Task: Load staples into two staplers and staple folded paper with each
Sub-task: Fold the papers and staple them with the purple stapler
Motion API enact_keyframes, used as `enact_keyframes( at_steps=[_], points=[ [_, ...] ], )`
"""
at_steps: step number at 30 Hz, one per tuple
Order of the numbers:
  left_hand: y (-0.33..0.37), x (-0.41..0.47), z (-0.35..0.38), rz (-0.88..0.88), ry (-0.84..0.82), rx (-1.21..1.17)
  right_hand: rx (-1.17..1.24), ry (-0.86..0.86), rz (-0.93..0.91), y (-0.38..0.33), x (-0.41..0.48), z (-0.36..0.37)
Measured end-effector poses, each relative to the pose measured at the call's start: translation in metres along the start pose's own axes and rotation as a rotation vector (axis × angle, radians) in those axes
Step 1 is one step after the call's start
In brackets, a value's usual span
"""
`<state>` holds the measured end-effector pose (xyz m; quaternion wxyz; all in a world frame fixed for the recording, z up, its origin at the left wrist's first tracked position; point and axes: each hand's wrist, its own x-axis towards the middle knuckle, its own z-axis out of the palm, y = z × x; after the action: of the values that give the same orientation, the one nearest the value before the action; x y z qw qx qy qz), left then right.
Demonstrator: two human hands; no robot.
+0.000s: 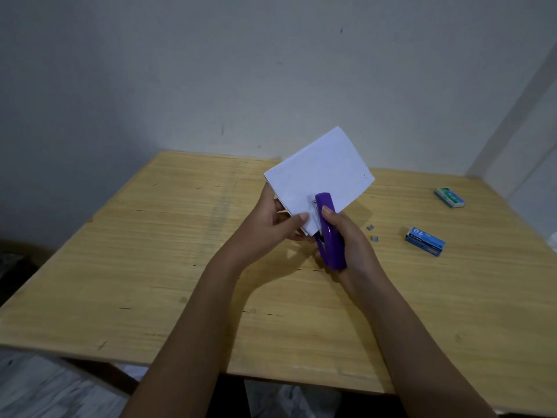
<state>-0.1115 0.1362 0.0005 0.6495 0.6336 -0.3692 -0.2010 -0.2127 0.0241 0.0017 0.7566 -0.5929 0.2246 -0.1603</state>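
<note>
My left hand (272,220) pinches the near left corner of a folded white paper (321,171), which is held up above the wooden table (150,251). My right hand (349,239) grips a purple stapler (330,233) with the thumb on its top. The stapler's jaws sit over the paper's lower edge, close to my left thumb. Whether the jaws are pressed fully together is hard to tell. Only one stapler is in view.
A blue staple box (425,241) lies on the table to the right of my hands, and a green staple box (449,197) lies farther back right. Two small loose staple strips (372,232) lie between the stapler and the blue box. A wall stands behind the table.
</note>
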Motion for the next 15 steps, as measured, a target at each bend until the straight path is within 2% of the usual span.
enact_keyframes(
  at_steps=[2, 7, 15],
  points=[
    [-0.002, 0.002, 0.001, -0.016, 0.014, 0.021, -0.002, 0.018, -0.015, 0.000, 0.000, -0.001],
    [-0.002, 0.006, 0.000, -0.029, 0.172, -0.056, -0.037, 0.040, -0.021, -0.001, 0.004, -0.001],
    [-0.009, 0.001, 0.013, 0.024, 0.159, 0.283, -0.229, 0.040, -0.089, -0.003, 0.000, 0.003]
  ],
)
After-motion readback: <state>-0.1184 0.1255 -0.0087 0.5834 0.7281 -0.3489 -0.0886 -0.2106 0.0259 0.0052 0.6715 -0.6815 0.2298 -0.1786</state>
